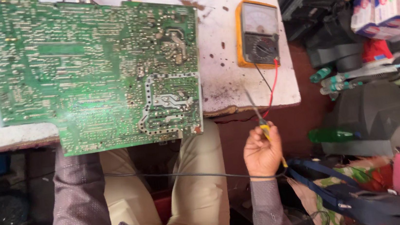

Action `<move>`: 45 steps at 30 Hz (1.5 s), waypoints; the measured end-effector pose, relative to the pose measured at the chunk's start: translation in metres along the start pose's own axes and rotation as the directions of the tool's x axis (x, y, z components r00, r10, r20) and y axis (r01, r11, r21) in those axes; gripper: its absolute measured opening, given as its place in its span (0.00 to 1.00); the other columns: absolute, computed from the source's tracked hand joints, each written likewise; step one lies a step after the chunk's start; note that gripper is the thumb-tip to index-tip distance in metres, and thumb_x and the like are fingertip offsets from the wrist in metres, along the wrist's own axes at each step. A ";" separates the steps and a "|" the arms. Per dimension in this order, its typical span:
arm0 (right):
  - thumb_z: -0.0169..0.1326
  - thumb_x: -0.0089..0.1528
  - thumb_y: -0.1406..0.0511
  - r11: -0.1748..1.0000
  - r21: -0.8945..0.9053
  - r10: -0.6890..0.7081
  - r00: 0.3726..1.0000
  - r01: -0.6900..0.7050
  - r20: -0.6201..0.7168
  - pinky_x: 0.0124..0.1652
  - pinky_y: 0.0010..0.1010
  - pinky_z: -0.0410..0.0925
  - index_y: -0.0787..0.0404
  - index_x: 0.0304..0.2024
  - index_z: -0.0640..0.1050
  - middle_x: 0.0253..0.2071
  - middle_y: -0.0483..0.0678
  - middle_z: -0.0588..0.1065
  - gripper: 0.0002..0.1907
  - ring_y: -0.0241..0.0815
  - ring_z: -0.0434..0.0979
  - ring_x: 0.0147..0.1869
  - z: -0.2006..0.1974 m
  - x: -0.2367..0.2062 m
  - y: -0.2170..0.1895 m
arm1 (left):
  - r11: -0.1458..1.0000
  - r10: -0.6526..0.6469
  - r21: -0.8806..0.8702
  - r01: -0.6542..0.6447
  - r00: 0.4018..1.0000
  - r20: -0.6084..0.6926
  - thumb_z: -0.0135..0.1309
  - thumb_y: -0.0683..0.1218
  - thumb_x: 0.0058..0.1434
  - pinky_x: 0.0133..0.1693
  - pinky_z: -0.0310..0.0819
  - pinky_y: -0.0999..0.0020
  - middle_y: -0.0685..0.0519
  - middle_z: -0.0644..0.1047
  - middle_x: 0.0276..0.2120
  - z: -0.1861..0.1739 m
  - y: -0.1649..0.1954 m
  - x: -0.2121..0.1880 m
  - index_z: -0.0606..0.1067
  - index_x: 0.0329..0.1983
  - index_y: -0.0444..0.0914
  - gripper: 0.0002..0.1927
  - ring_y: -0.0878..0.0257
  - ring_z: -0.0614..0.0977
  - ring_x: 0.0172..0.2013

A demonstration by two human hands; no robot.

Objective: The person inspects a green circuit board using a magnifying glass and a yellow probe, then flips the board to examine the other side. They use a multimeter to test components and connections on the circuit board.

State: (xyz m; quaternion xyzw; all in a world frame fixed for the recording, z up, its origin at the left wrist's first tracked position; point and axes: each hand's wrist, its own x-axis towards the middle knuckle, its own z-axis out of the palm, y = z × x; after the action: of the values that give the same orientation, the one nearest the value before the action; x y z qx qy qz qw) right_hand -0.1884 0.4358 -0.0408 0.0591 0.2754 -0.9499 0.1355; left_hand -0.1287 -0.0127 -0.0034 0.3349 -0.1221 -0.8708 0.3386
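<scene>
1. The right hand (261,153), below the worktop's near edge, keeps its grip pressed around a yellow-handled soldering iron (262,127), tip slanting up toward the worktop (229,83).
2. A thin black cord (176,175) crosses the lap to that hand.
3. The left arm's sleeve (78,197) rises under the green circuit board (93,69); the left hand is hidden behind the board, so its grip cannot be told.
4. The circuit board, solder side up, overhangs the worktop's near edge and covers the left half.
5. A yellow-cased meter (258,34) lies toward the far right corner, its red and black leads (271,88) trailing over the near edge.
</scene>
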 end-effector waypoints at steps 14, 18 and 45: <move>0.53 0.69 0.67 0.848 -0.503 -0.006 0.950 0.169 0.311 0.29 0.28 0.66 0.66 0.47 0.76 0.34 0.57 0.78 0.08 0.46 0.77 0.33 0.098 -0.029 0.016 | 0.999 0.036 -0.027 -0.038 0.995 -0.097 0.39 0.54 0.76 0.41 0.66 0.54 0.47 0.71 0.47 -0.075 0.010 -0.051 0.67 0.56 0.38 0.17 0.52 0.75 0.44; 0.53 0.69 0.69 0.792 -0.580 0.008 0.947 0.190 0.322 0.27 0.28 0.66 0.67 0.45 0.76 0.32 0.57 0.78 0.06 0.45 0.77 0.31 0.111 -0.031 0.025 | 0.999 0.010 -0.038 -0.011 1.000 -0.024 0.38 0.55 0.75 0.43 0.67 0.54 0.47 0.71 0.49 -0.035 0.007 -0.017 0.67 0.57 0.38 0.18 0.52 0.75 0.45; 0.57 0.66 0.73 0.395 -0.786 -0.088 0.871 0.476 0.483 0.35 0.24 0.74 0.69 0.46 0.78 0.38 0.55 0.80 0.07 0.36 0.80 0.34 0.147 -0.051 0.033 | 0.994 0.064 -0.081 -0.067 0.997 -0.037 0.31 0.58 0.72 0.53 0.72 0.49 0.44 0.73 0.57 -0.032 0.016 -0.015 0.66 0.65 0.36 0.29 0.48 0.77 0.54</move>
State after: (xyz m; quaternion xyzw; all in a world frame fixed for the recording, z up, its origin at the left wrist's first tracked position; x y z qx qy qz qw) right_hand -0.1358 0.3417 0.0756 -0.2466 0.7052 -0.6641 0.0278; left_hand -0.0911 -0.0145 -0.0128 0.3314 -0.0911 -0.8577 0.3825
